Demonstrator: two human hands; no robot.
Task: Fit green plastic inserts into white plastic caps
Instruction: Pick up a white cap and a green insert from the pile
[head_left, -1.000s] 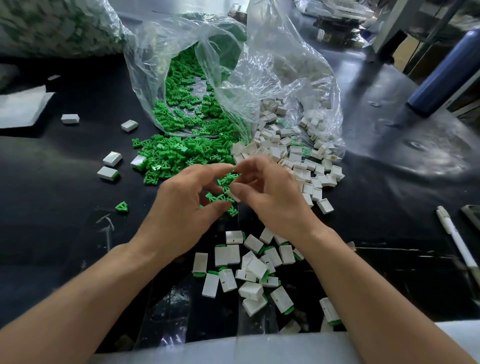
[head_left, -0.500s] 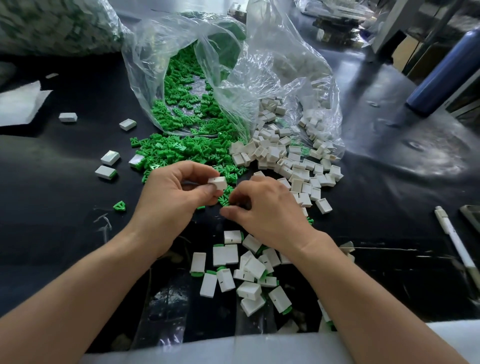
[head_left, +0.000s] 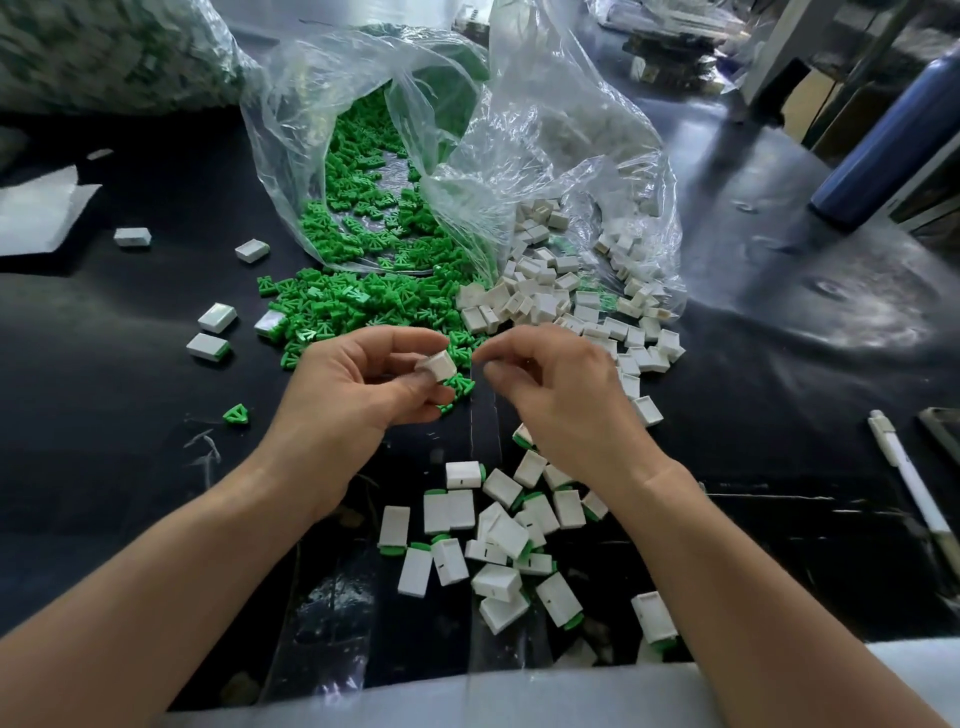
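1. My left hand (head_left: 358, 400) hangs over the middle of the black desk (head_left: 104, 441). Its fingers (head_left: 410, 387) are closed round one white cap (head_left: 440, 365), thumb beneath and forefinger on top. It grips the cap right at the fingertips, I judge to keep the cap's mouth free, though I cannot make out which face is the open one.
2. My right hand (head_left: 566, 400) sits just beside it, not touching. Its fingers (head_left: 511, 347) are drawn narrow into a pinch that points at the cap. I cannot tell whether an insert sits in that pinch (the fingertips hide it).
3. The green inserts (head_left: 363, 306) spill from a clear bag (head_left: 291, 156) onto the desk just beyond the left hand. The loose caps (head_left: 571, 306) spill from a second bag (head_left: 571, 145) just beyond the right. Both heaps lie near the hands, I reckon so that neither arm has to travel far.
4. The finished pieces (head_left: 498, 530) lie in a scatter under my wrists, near the desk's near edge, each white with green showing at one end. I judge they are kept on this side so they stay out of the raw stock. A few strays (head_left: 215, 318) lie well off to the left.
5. The step in hand looks like the mating itself. The next move calls for lining the insert up squarely before pressing, since a tilted one could jam or skip away.
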